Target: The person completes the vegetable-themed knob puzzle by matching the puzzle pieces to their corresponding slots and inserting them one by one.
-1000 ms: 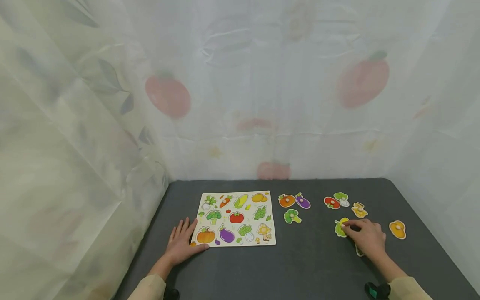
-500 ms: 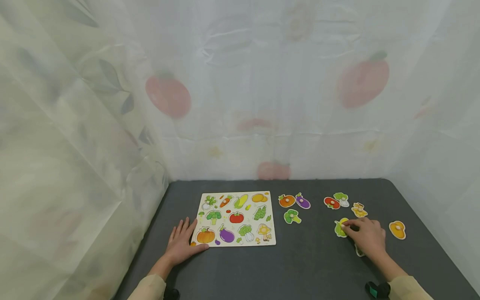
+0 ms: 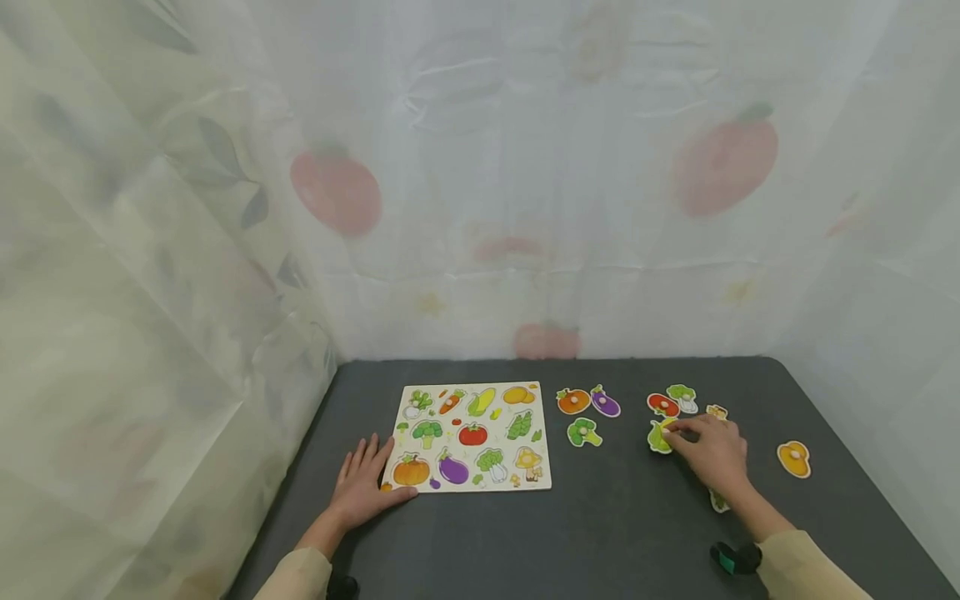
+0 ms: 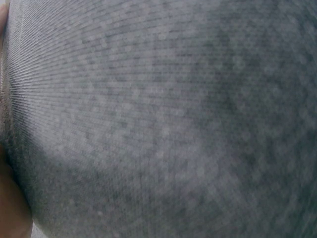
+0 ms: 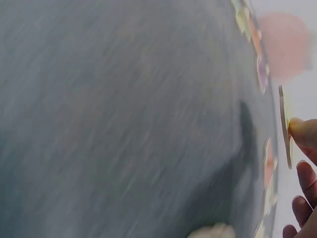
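Note:
My right hand [image 3: 711,452] pinches a yellow-green corn puzzle piece [image 3: 657,437] between thumb and fingers. In the right wrist view the piece [image 5: 284,126] shows edge-on, lifted above the table. At the left, my left hand [image 3: 363,490] rests with spread fingers on the lower left corner of the puzzle board [image 3: 480,483], thumb along its front edge. The cream board bears printed vegetables. Just behind the held piece lie the tomato piece [image 3: 662,405] and a leafy bok choy piece [image 3: 684,397]. The right hand partly covers the mushroom piece [image 3: 717,412].
Right of the board lie pumpkin [image 3: 573,402], eggplant [image 3: 606,402] and broccoli [image 3: 584,432] pieces. A potato-like yellow piece [image 3: 794,459] lies far right. Another piece [image 3: 719,502] is mostly hidden under the right wrist. A printed curtain [image 3: 540,208] hangs behind the dark table [image 3: 600,533].
The right hand has carried the corn piece up off the table and to the left, toward the tomato piece. The left hand and board have stayed put.

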A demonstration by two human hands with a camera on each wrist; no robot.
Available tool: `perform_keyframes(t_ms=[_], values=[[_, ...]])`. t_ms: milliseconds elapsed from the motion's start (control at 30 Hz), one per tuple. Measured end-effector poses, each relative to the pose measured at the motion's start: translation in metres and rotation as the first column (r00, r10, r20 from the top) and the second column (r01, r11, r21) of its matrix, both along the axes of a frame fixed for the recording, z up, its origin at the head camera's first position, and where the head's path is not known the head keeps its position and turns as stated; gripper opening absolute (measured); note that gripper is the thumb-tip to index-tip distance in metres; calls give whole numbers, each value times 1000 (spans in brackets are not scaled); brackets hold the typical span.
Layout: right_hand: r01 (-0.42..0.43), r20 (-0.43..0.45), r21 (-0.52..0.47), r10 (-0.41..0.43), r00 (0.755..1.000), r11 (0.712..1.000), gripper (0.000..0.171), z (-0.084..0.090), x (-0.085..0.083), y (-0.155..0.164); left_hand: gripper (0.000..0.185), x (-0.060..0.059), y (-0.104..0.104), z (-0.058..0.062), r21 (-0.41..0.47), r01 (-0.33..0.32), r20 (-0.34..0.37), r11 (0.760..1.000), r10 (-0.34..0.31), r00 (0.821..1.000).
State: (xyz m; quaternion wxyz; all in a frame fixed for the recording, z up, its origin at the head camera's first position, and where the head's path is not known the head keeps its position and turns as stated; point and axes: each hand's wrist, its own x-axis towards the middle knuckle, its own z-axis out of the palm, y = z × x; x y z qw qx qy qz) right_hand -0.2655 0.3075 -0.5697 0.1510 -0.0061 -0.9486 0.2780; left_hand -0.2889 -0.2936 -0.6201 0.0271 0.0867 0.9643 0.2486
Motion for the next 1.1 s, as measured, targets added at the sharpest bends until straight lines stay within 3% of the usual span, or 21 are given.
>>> perform_keyframes(t_ms=[233,500,733,1100], values=[[-55,-36,-44,53,998,998,22,7,-30,-44,117,0,3,11,-57,-12,50,998,14,999],[-130,-34,-83,127,991,988,20,16,-63,-113,116,3,3,7,-17,-11,-7,1000,11,1000],[-189,-15,-104,188,982,977,18,23,-83,-169,116,1,3,5,-20,-17,-10,1000,17,1000],[-217,25,-120,221,975,969,16,20,-107,-228,118,3,3,-1,16,-12,-38,1000,13,999]])
